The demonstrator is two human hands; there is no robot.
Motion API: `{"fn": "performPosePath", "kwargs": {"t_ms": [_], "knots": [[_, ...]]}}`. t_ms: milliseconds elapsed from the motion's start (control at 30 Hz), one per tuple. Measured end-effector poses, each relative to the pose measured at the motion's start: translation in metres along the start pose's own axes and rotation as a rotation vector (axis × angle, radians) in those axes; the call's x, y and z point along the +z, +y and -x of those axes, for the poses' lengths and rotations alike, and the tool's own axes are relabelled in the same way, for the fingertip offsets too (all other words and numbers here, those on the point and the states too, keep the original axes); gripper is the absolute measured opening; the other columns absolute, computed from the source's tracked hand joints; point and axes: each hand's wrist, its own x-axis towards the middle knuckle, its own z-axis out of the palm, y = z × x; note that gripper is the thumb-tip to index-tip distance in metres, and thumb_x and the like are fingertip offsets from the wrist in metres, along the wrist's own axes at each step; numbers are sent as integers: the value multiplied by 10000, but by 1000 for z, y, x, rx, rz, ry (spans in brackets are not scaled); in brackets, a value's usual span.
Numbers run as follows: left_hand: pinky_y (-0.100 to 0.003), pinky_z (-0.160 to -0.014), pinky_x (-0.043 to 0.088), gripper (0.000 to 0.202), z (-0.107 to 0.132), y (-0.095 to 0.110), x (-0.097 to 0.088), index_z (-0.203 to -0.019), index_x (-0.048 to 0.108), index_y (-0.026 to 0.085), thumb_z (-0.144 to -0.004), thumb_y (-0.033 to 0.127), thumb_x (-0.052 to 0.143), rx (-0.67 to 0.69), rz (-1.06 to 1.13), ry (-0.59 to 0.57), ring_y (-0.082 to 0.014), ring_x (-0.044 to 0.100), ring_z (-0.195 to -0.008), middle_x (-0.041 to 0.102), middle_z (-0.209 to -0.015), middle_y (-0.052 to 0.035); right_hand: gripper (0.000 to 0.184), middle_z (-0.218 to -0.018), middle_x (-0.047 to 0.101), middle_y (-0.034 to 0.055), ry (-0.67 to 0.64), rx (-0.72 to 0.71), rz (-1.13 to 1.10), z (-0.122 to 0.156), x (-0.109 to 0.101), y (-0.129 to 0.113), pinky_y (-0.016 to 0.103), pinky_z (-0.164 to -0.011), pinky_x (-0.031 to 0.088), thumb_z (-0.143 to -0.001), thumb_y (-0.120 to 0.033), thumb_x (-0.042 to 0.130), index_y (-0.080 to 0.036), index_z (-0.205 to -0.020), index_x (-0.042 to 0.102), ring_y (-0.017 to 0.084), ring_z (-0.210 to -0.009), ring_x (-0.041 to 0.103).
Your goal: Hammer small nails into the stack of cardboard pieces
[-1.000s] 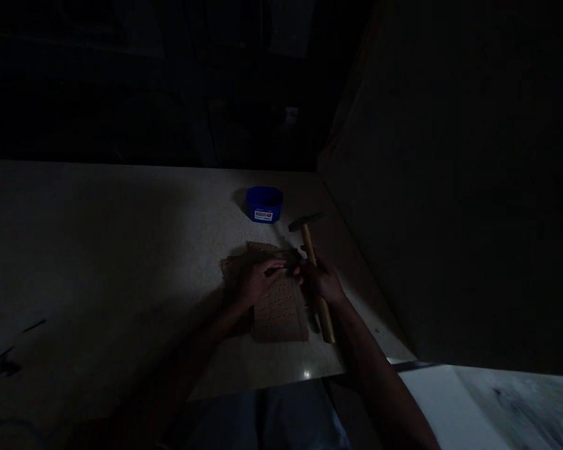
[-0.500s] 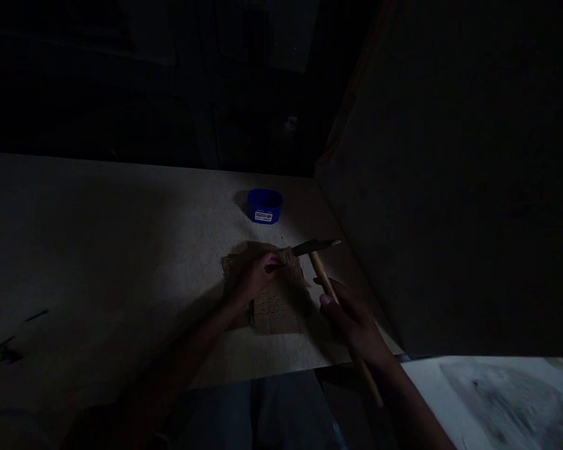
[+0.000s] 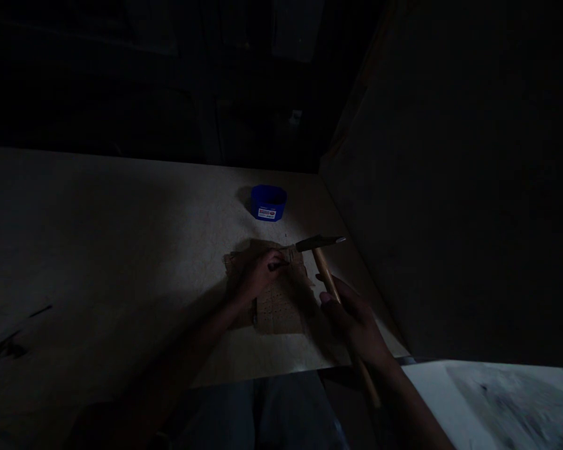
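My right hand [image 3: 356,319] is wrapped round the wooden handle of a hammer [image 3: 326,269], its metal head raised just right of my left hand. Over a stack of brown cardboard [image 3: 279,312] pricked with rows of small holes, my left hand [image 3: 263,275] is closed, fingers bent together. Something dark and thin shows at its fingertips, but the dim light hides what it is. The cardboard lies on the table, its edges ragged at the left and top.
A blue plastic tub [image 3: 268,203] with a white label stands behind the cardboard. Dark thin items [image 3: 9,347] lie at the table's far left. A tall dark panel [image 3: 450,219] borders the table [image 3: 178,206] on the right.
The view has shifted slightly, so the tub and cardboard sit a little further right. Both hands keep almost the same pose, with the hammer still raised.
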Motion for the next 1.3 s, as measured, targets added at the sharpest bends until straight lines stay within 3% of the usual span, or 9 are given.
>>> {"fn": "performPosePath", "kwargs": {"t_ms": [267, 533, 733, 933, 1133, 1300], "knots": [[-209, -555, 383, 220, 4, -1, -2, -692, 504, 195, -789, 231, 698, 57, -156, 40, -92, 489, -587, 508, -631, 71, 510, -1161, 745, 88, -62, 41, -15, -8, 7, 12, 398, -953, 535, -925, -522, 579, -197, -1307, 675, 294, -1095, 677], [-214, -569, 372, 190, 4, 1, -4, -683, 513, 191, -773, 214, 679, 22, -126, 48, -98, 495, -598, 531, -631, 59, 493, -1038, 750, 67, -37, 55, -41, -2, 8, 6, 362, -915, 542, -941, -489, 562, -194, -1325, 655, 273, -1049, 677], [-213, -573, 384, 194, 5, 6, -3, -663, 510, 194, -777, 209, 666, -5, -135, 12, -103, 503, -608, 544, -627, 58, 473, -1108, 739, 91, -196, 99, -38, -13, 10, 14, 359, -875, 539, -941, -468, 538, -161, -1273, 676, 274, -1030, 672], [-221, -560, 357, 191, 4, 12, -3, -670, 511, 194, -757, 216, 681, -61, -107, 37, -98, 477, -571, 516, -597, 63, 501, -780, 686, 27, -94, 164, -109, -10, 7, 7, 297, -707, 538, -918, -468, 571, -167, -1312, 644, 215, -793, 660], [-227, -548, 326, 165, 5, 19, -6, -685, 503, 192, -701, 146, 660, -105, -88, 6, -97, 458, -563, 497, -590, 69, 429, -960, 725, 58, -209, 131, -94, -13, 16, 15, 289, -735, 523, -907, -418, 563, -154, -1218, 692, 214, -859, 652], [-220, -553, 338, 178, 4, 16, -4, -696, 494, 196, -696, 162, 669, -83, -45, 30, -90, 474, -561, 523, -612, 71, 449, -991, 730, 58, -93, 81, -93, -12, 15, 16, 289, -753, 525, -904, -443, 560, -178, -1249, 671, 223, -893, 659]]}}
